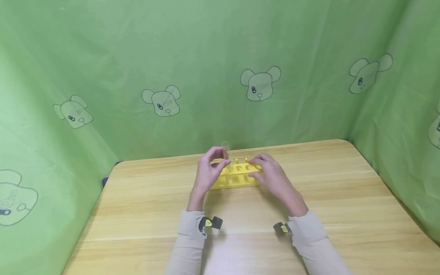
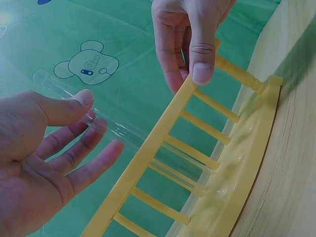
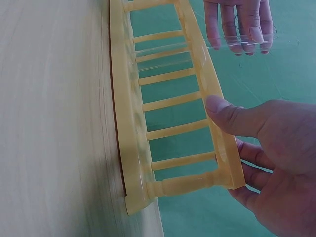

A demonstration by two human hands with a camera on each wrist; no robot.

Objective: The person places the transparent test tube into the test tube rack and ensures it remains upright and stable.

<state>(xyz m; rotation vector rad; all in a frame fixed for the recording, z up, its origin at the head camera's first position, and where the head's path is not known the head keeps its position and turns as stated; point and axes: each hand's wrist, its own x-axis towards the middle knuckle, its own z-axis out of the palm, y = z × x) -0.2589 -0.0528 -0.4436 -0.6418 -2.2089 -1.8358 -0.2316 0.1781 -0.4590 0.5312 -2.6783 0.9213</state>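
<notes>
A yellow test tube rack (image 1: pixel 235 186) stands on the wooden table, with round holes along its upper bar and pegs at its back. My left hand (image 1: pixel 207 170) pinches a clear test tube (image 2: pixel 120 130) between thumb and fingers near the rack's left part. The tube stands upright; its lower part passes through the upper bar and down between the rack's rods, and its rim end sticks up above my fingers. With my right hand (image 1: pixel 274 176) I grip the right end of the upper bar (image 3: pixel 210 74), thumb in front and fingers behind.
The wooden table (image 1: pixel 144 217) reaches back to a green curtain (image 1: pixel 206 68) printed with bear heads, which also hangs at both sides. Small black cameras are strapped at both wrists, over light sleeves (image 1: pixel 192 236).
</notes>
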